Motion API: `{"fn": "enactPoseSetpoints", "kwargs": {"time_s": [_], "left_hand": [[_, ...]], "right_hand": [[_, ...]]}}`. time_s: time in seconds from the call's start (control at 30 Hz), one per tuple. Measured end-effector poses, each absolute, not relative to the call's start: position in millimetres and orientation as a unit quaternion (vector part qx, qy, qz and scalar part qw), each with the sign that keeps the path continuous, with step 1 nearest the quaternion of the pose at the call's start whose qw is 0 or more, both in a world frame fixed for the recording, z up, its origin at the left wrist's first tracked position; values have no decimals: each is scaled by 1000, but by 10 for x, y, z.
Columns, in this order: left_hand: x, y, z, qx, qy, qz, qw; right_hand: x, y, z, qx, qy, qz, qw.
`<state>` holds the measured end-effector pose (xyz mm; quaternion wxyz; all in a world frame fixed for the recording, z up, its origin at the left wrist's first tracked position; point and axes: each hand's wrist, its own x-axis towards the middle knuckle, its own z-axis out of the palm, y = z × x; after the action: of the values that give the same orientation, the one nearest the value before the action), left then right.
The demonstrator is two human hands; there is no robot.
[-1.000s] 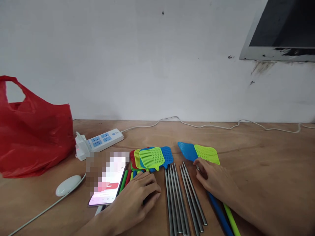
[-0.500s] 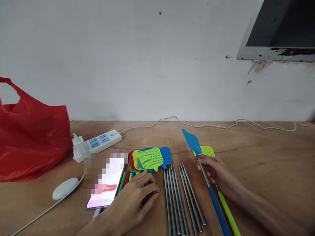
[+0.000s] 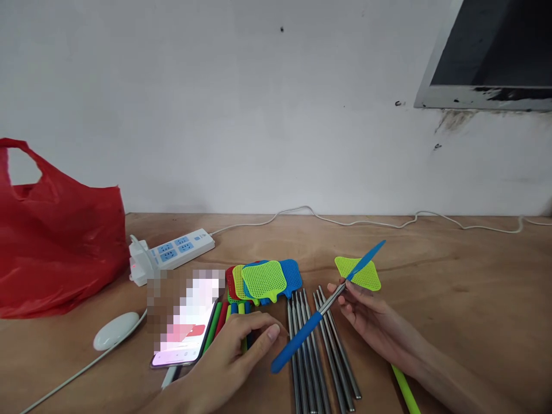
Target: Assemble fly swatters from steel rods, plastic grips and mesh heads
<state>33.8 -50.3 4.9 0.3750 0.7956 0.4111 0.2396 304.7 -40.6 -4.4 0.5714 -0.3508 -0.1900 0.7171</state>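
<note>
My right hand (image 3: 366, 313) pinches a blue fly swatter (image 3: 297, 342) by its metal rod, just below the head. The swatter's head is seen edge-on and points up to the right, while its blue handle slants down to the left over the metal rods (image 3: 302, 356). My left hand (image 3: 237, 351) is near the handle's end with thumb and forefinger apart, holding nothing. It partly covers several coloured handles (image 3: 213, 325). Behind them lies a pile of mesh swatter heads (image 3: 264, 279). A yellow-green swatter (image 3: 360, 273) lies behind my right hand, its rod hidden.
A lit phone (image 3: 190, 322) lies left of the handles. A white power strip (image 3: 185, 247), a white oval device (image 3: 114, 330) and a red plastic bag (image 3: 64, 247) are farther left. A white cable (image 3: 357, 222) runs along the wall.
The blue swatter has turned, its handle swinging left across the rods and its head tipping right. My left hand has shifted slightly, thumb and forefinger raised toward the handle.
</note>
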Motion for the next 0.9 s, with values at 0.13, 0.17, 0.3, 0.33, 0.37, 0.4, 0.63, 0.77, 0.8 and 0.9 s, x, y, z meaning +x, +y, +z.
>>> {"fn": "enactPoseSetpoints", "kwargs": {"time_s": [0.13,0.17,0.3,0.33,0.37,0.4,0.63,0.77,0.8,0.9], "left_hand": [[343,-512,69,764,428,234,423],[350,-511,70,758,424,236,436],[386,-520,67,758,418,240,440],[392,-527,71,760,422,241,431],[395,-534,78,762,426,242,423],[397,-541,90,765,428,243,416],[382,-547,232,796,434,178,384],[425,-561,305,795,434,151,396],[451,-564,312,795,428,155,401],[548,-561,299,796,405,166,419]], "right_hand": [[2977,-467,-64,-341,-214,724,560],[2959,-484,-69,-342,-222,724,557],[2907,-543,-97,-349,-252,716,550],[2901,-553,-105,-351,-265,710,550],[2897,-562,-112,-354,-281,701,551],[2894,-570,-118,-357,-298,691,553],[2852,-625,-130,-381,-362,640,561],[2836,-653,-126,-380,-369,639,558],[2833,-658,-126,-381,-369,642,554],[2823,-663,-136,-385,-376,641,547]]}}
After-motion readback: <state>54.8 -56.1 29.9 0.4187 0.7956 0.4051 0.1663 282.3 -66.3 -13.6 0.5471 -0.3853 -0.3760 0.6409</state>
